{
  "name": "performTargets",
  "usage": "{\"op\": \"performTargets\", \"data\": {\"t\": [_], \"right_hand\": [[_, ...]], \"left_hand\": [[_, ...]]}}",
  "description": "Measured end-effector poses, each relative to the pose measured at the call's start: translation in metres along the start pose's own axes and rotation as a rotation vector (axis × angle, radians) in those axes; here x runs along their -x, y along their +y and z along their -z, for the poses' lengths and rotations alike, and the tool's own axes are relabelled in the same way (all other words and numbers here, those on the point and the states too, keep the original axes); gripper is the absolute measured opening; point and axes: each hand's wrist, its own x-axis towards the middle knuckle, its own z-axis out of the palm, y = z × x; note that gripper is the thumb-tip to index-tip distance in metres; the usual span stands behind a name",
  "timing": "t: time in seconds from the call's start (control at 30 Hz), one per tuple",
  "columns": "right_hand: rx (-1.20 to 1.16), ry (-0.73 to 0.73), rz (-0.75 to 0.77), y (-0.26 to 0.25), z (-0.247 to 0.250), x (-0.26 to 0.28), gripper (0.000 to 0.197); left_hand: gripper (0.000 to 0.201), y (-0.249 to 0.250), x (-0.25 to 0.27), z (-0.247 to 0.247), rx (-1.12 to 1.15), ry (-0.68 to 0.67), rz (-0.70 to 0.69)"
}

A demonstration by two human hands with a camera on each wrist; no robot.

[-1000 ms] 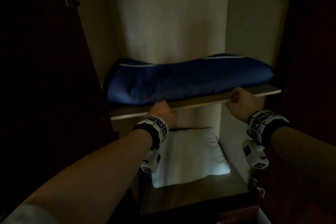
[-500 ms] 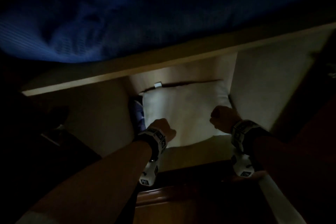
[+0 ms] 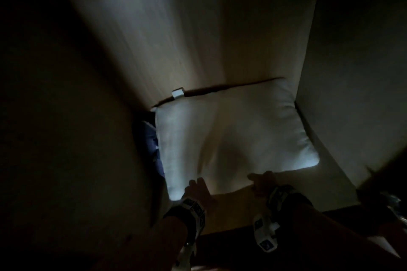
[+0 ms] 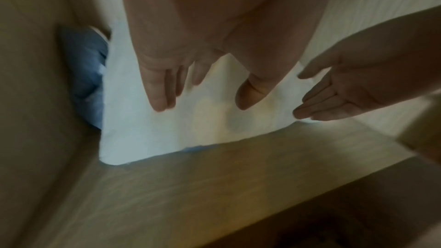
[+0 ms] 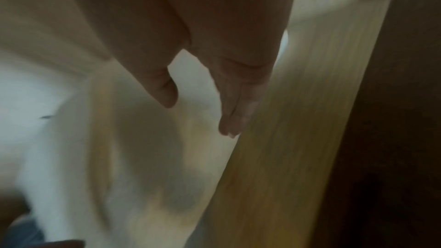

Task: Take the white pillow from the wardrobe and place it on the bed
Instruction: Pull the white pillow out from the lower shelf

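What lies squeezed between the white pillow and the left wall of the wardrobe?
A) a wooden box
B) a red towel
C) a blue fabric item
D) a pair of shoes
C: a blue fabric item sits wedged between the left edge of the white pillow and the wardrobe side wall; the head view shows it too.

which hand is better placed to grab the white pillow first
Left, narrowly. The left hand hangs open right over the white pillow near its front left corner, fingers extended toward it. The right hand is open too, but sits at the pillow's front edge. Neither has a grip yet.
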Motion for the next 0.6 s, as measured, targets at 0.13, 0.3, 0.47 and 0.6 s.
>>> {"op": "performTargets", "data": {"t": [0.13, 0.3, 0.47, 0.6], "right_hand": [[-0.25, 0.031, 0.007, -0.003, -0.025, -0.022, 0.064], [-0.636, 0.021, -0.003, 0.009, -0.042, -0.047, 0.062], [-0.839, 0.078, -0.109, -0.001, -0.034, -0.035, 0.068], [-0.791, 0.113, -0.021, -0.04, -0.005, 0.018, 0.075]], "left_hand": [[0.107, -0.005, -0.045, -0.019, 0.052, 0.024, -0.085], [0.095, -0.005, -0.074, -0.046, 0.105, 0.12, -0.066], [0.08, 0.001, -0.057, -0.037, 0.082, 0.273, -0.064], [0.115, 0.011, -0.015, 0.007, -0.032, 0.346, -0.075]]}}
